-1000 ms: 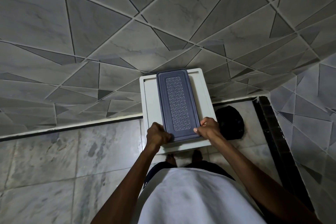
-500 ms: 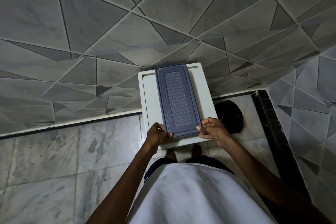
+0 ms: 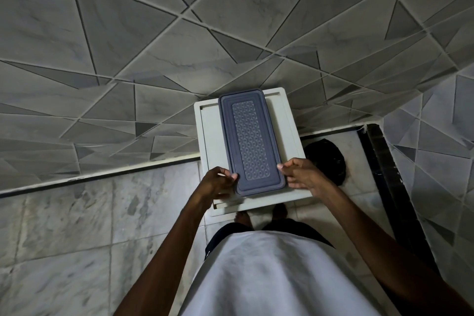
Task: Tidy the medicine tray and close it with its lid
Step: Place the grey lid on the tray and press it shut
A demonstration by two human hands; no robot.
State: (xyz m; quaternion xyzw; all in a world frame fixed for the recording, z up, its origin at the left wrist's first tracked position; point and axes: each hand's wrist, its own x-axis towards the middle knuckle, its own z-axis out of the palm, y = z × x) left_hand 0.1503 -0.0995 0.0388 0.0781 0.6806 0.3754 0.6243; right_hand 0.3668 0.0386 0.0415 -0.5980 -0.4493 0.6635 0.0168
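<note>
The medicine tray, a long blue-grey box, has its lid [image 3: 252,141] on; the lid has a patterned panel down its middle. It lies lengthwise on a small white table [image 3: 288,136] pushed against the tiled wall. My left hand [image 3: 216,183] grips the tray's near left corner, thumb on top of the lid. My right hand [image 3: 300,174] is at the near right corner with loosely spread fingers, only its fingertips at the lid's edge. The tray's contents are hidden under the lid.
A black rounded object [image 3: 327,159] lies on the floor to the right of the table. A dark strip [image 3: 382,167] runs along the right wall's base. My bare feet [image 3: 279,210] stand just in front of the table.
Both hands pressed on the lid's near corners a second ago. The right hand has since loosened and slid to the tray's right edge with its fingers apart. The left hand stays on its corner.
</note>
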